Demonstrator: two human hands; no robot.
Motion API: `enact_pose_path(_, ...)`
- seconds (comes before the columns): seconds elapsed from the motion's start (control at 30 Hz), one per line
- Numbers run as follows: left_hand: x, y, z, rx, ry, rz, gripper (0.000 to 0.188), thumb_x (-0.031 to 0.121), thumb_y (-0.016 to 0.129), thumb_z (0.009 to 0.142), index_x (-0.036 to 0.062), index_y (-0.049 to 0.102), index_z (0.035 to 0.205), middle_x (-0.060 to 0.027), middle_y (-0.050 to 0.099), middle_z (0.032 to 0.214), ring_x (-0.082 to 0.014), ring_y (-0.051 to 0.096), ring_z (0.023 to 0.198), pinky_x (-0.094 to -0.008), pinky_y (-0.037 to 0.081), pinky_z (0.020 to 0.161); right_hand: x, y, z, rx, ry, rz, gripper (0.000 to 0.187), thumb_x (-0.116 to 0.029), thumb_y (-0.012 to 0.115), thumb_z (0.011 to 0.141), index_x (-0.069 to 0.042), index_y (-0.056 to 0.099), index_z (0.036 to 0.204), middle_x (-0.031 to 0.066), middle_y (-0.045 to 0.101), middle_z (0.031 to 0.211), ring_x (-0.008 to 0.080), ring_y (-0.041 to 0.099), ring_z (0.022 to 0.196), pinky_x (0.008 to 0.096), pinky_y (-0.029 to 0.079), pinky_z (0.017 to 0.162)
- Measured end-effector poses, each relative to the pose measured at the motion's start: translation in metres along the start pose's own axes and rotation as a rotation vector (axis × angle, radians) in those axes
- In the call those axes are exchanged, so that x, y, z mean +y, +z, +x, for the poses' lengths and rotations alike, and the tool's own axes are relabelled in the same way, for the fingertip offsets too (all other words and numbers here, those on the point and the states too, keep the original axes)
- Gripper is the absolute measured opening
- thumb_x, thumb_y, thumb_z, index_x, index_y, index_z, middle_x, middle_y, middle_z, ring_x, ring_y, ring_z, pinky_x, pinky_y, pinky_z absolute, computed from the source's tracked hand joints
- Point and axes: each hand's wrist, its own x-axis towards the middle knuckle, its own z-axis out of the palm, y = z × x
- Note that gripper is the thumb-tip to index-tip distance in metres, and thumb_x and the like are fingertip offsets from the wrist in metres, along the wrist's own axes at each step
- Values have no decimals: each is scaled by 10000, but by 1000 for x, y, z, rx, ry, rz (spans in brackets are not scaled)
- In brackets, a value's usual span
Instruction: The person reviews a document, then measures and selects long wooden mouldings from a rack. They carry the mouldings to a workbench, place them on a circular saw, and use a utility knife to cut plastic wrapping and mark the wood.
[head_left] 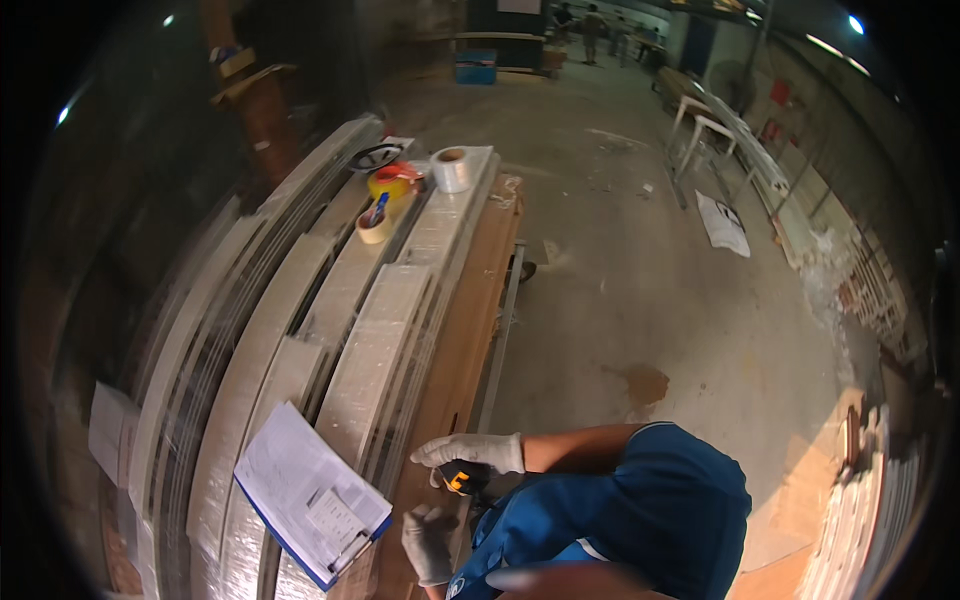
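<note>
My right hand [468, 451], in a pale work glove, is closed around a black and yellow tape measure [463, 478] at the bottom centre. Just below it in the picture, my left hand [429, 546], also gloved, has its fingers curled in; whatever they may hold is hidden. Both hands are over the near side of a stack of long, film-wrapped boards [372, 335]. A blue clipboard [318, 572] with white sheets [300, 475] lies tilted on the boards, left of my hands. A small printed label sheet [336, 515] rests on the papers.
Farther along the stack are a roll of clear film [453, 172], a cream tape roll [374, 229], and a yellow tape roll [388, 181]. Concrete floor [620, 290] runs along the right. A white metal frame [702, 130] and stacked strips [850, 500] stand along the right side.
</note>
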Motion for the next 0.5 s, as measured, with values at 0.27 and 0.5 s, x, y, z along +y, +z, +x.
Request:
enact_pose_path(0.27, -42, 176, 27, -671, 225, 487, 458, 345, 696, 887, -27, 579, 1127, -97, 657, 962, -168, 640, 832, -308, 531, 767, 42, -113, -123, 101, -239, 745, 445, -477, 667, 871, -77, 575, 1045, 49, 628, 858, 162, 664, 757, 314, 588, 613)
enact_pose_path(0.5, -165, 350, -9, -1051, 172, 685, 440, 264, 706, 890, -29, 567, 1188, -94, 630, 1066, -175, 608, 952, -287, 497, 830, 112, -211, -317, 387, -663, 182, 863, -260, 721, 841, -88, 183, 1493, 115, 565, 1072, 205, 576, 1031, 359, 492, 874)
